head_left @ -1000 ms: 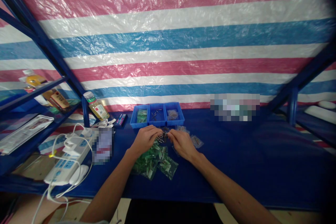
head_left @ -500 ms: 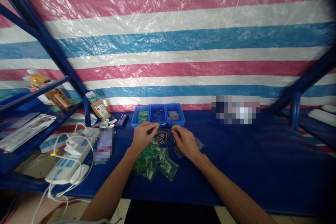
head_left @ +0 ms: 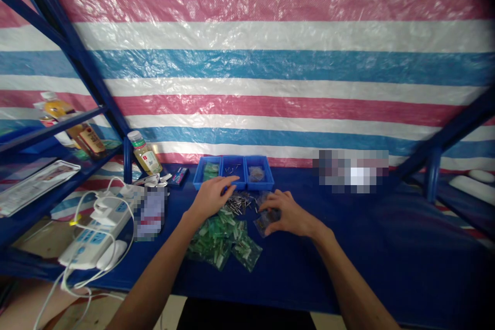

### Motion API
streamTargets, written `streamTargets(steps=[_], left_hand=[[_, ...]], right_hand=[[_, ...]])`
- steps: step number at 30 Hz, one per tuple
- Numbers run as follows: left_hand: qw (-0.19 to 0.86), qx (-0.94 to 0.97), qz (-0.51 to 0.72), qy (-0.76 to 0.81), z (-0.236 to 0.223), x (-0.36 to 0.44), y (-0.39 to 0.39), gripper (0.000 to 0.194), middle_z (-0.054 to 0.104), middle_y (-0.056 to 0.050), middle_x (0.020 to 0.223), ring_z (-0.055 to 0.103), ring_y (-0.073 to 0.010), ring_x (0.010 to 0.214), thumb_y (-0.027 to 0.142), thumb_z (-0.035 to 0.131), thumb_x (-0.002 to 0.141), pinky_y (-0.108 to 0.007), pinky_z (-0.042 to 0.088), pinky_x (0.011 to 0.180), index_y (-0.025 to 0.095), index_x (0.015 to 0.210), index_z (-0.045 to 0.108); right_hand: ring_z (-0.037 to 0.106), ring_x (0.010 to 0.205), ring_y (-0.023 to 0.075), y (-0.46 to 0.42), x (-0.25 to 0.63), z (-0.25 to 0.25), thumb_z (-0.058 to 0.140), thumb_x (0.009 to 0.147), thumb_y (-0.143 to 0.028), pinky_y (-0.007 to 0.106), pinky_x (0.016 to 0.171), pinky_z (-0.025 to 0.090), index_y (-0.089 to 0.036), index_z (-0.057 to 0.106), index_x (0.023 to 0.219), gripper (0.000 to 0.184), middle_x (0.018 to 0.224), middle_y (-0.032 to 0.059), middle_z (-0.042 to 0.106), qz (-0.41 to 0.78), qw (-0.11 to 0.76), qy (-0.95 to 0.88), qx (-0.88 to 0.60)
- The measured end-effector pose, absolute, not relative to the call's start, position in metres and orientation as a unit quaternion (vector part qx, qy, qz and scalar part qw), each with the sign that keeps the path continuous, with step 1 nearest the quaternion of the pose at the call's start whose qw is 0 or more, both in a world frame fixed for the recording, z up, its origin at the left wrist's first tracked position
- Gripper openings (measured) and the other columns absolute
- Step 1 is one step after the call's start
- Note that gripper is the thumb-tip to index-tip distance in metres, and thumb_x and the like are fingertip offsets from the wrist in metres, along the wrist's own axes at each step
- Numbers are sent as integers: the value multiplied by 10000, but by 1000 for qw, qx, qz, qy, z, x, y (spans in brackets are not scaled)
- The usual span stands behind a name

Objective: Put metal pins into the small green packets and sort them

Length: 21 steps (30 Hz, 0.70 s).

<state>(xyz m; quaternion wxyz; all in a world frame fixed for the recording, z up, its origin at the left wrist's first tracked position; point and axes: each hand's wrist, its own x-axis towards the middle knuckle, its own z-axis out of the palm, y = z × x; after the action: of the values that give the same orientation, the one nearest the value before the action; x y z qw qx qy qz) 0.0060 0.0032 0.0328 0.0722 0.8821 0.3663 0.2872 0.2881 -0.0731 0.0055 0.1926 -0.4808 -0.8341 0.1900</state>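
Observation:
My left hand [head_left: 212, 198] hovers by the front of the blue three-part tray [head_left: 234, 183], its fingers stretched out and thumb apart, with nothing visible between them. Below its fingertips lies a pile of small dark metal pins [head_left: 240, 204]. My right hand [head_left: 288, 214] curls its thumb and fingers around a small clear plastic bag [head_left: 264, 224] with brownish contents that are hard to make out. Between my forearms spreads a heap of small green-tinted plastic bags [head_left: 214, 240] holding pale pieces. The tray holds green bags at left, a few pins in the middle and a clear bag at right.
Left of the heap lie a blurred-out phone-like item [head_left: 150, 214] and a white power strip [head_left: 93, 237] with tangled cables. A drink bottle [head_left: 145, 153] and a small blue box [head_left: 179, 176] stand behind. Blue frame posts [head_left: 433, 172] rise on both sides before a striped sheet [head_left: 270, 67].
My right hand has moved from the pins to the clear bag and closed around it. The thin piece in my left fingers is gone from view, and those fingers have spread.

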Motion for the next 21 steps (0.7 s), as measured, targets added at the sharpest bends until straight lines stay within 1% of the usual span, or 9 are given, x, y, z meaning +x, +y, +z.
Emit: streamTargets(steps=[2, 6, 10, 12, 13, 15, 17, 18, 21], left_hand=[[79, 891, 288, 342, 27, 1, -3, 296, 762, -30, 1107, 704, -176, 908, 312, 537, 1027, -312, 546, 861, 267, 1281, 680], [92, 887, 310, 330, 22, -3, -10, 261, 766, -29, 1045, 697, -157, 837, 291, 540, 1026, -296, 551, 823, 257, 1220, 711], [91, 895, 318, 299, 20, 3, -13, 254, 761, -45, 1013, 697, -158, 850, 277, 542, 1027, -283, 549, 808, 230, 1205, 717], [84, 903, 315, 281, 19, 8, -16, 253, 757, -47, 977, 694, -161, 851, 284, 543, 1028, -282, 544, 795, 222, 1202, 716], [82, 906, 312, 273, 18, 10, -17, 253, 755, -48, 972, 692, -163, 854, 292, 543, 1029, -283, 541, 791, 218, 1201, 714], [83, 911, 307, 261, 19, 12, -20, 253, 750, -53, 977, 687, -167, 864, 308, 543, 1031, -286, 535, 789, 209, 1190, 713], [92, 914, 304, 253, 20, 13, -22, 252, 744, -58, 973, 682, -170, 868, 331, 551, 1029, -289, 530, 789, 198, 1166, 716], [97, 915, 303, 249, 20, 13, -22, 253, 741, -60, 961, 680, -172, 865, 346, 561, 1025, -290, 529, 785, 192, 1149, 718], [113, 917, 301, 236, 21, 12, -23, 254, 738, -69, 933, 677, -179, 862, 385, 604, 1000, -292, 531, 776, 177, 1071, 729]], right_hand=[[534, 1063, 293, -75, 282, 3, 964, 579, -545, 400, 903, 320, -334, 764, 1062, 564, 1077, 29, 687, 179, 174, -838, -485], [506, 1069, 286, -74, 270, -3, 963, 615, -490, 395, 906, 314, -305, 770, 970, 444, 1043, 30, 661, 180, 149, -846, -479], [511, 1058, 272, -72, 264, -4, 978, 608, -431, 381, 902, 324, -261, 739, 884, 403, 1001, 17, 658, 187, 163, -843, -477], [530, 1045, 258, -72, 263, -4, 964, 650, -366, 366, 895, 342, -237, 711, 836, 339, 968, 7, 666, 201, 188, -837, -472], [550, 1007, 242, -72, 262, -5, 942, 687, -333, 348, 871, 361, -226, 695, 816, 298, 934, 1, 669, 221, 203, -831, -469], [583, 854, 195, -72, 262, -6, 874, 770, -289, 297, 764, 397, -208, 663, 789, 227, 825, -17, 657, 285, 238, -805, -463], [565, 685, 155, -72, 261, -7, 816, 821, -285, 262, 640, 392, -202, 642, 778, 197, 718, -38, 623, 351, 281, -765, -461], [553, 634, 145, -71, 259, -8, 799, 832, -295, 255, 604, 388, -201, 639, 777, 193, 686, -43, 613, 372, 308, -744, -461], [574, 605, 145, -70, 251, -9, 761, 849, -325, 259, 600, 422, -202, 642, 782, 184, 670, -37, 631, 387, 400, -690, -463]])
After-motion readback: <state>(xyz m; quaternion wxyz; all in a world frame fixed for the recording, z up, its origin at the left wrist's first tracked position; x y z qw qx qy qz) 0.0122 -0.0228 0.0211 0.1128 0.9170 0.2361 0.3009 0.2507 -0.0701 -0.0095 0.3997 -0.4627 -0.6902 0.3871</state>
